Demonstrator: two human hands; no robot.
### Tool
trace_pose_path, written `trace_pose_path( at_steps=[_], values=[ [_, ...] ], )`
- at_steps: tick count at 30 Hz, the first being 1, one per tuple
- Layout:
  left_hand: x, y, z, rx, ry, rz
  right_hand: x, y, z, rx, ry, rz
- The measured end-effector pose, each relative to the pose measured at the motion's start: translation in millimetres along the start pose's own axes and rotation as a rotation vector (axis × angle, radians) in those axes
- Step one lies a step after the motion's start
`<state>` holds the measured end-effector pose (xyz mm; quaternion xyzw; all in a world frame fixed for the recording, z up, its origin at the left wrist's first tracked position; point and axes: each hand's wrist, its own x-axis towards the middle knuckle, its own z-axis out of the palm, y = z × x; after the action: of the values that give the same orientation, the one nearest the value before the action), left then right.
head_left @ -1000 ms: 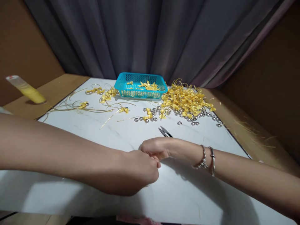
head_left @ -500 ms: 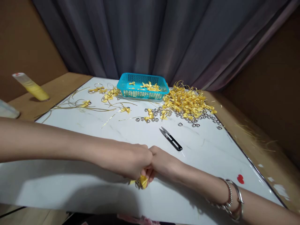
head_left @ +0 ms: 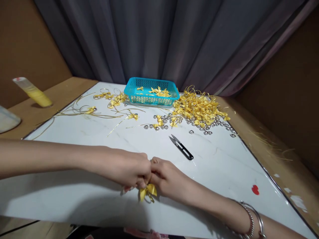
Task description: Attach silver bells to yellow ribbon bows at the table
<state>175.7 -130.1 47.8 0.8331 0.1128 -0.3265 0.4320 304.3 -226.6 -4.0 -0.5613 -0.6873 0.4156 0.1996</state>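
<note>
Both hands meet low in the middle of the view, over the near part of the white tabletop. A yellow ribbon bow with a bit of gold cord hangs just below their fingertips. My left hand has its fingers curled and pinched at the top of the bow. Against it, my right hand is also closed, its thumb and fingers beside the bow; what exactly each pinch holds is partly hidden. Black thread snips lie beyond my right hand, blades pointing away to the left.
At the back stands a turquoise basket with yellow bows inside. Right of it is a heap of yellow bows with silver beads. Gold cords lie left. A yellow tube and red heart sit at the sides.
Both hands have shifted slightly left, and the left hand has turned a little. The bow now shows more fully, spread below the fingers.
</note>
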Motion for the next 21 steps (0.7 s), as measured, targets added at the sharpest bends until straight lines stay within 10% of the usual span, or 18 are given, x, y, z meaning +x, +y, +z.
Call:
trace_pose_path(
  at_steps=[4, 8, 12, 21],
  values=[
    [-1, -4, 11, 0.18, 0.166, 0.019, 8, 0, -14, 0.033, -0.135, -0.034],
    [1, -12, 19, 0.265, 0.303, 0.088, 16, -2, -25, 0.359, -0.304, 0.251],
    [4, -13, 21, 0.323, 0.298, 0.133, 22, -7, -28, 0.672, -0.385, 0.546],
    [9, -6, 15, 0.255, 0.28, 0.182, 28, -21, -32, 0.637, -0.412, 0.615]
  ],
)
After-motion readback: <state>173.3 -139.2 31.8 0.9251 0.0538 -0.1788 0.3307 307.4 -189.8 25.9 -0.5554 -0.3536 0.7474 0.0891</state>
